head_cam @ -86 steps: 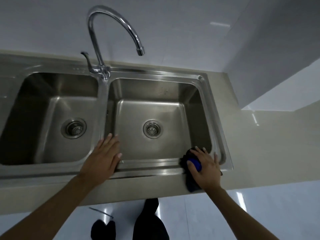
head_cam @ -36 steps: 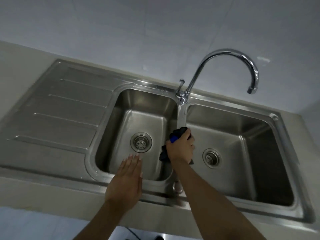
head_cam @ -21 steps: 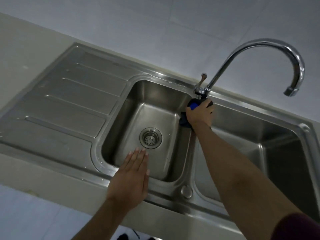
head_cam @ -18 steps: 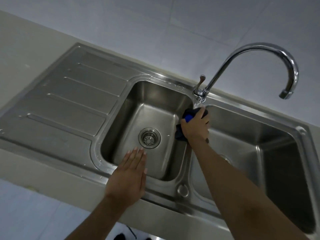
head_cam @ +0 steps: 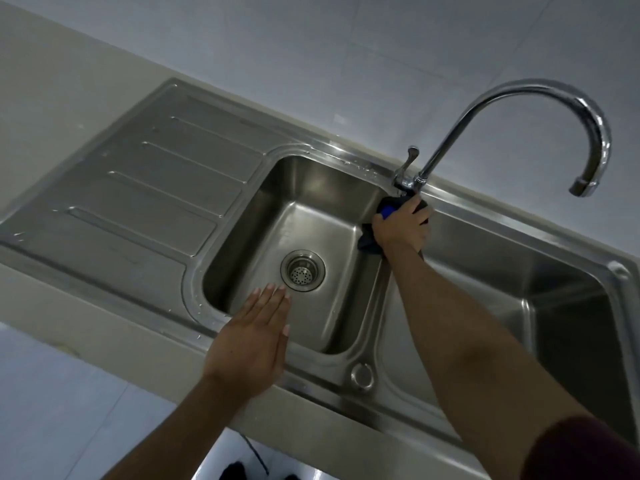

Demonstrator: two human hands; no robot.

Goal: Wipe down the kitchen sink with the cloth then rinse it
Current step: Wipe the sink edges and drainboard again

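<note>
— So where were the hands?
— Right hand [head_cam: 401,227] gripped the dark cloth [head_cam: 384,212] against the divider under the tap [head_cam: 512,109]; left hand [head_cam: 254,336] lay flat, empty, on the sink [head_cam: 360,377] front rim.
— Any risk?
— Likely knocking the lever [head_cam: 408,164], starting water early.

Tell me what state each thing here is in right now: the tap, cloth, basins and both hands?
Tap: no water running, spout over the right basin.
Cloth: bunched, pressed against the tap's base.
Right hand: closed on the cloth.
Left hand: open, flat, at the sink's front rim.
Left basin: empty, strainer in the drain.
Right basin: empty.
Drainboard: bare, few droplets.
</note>
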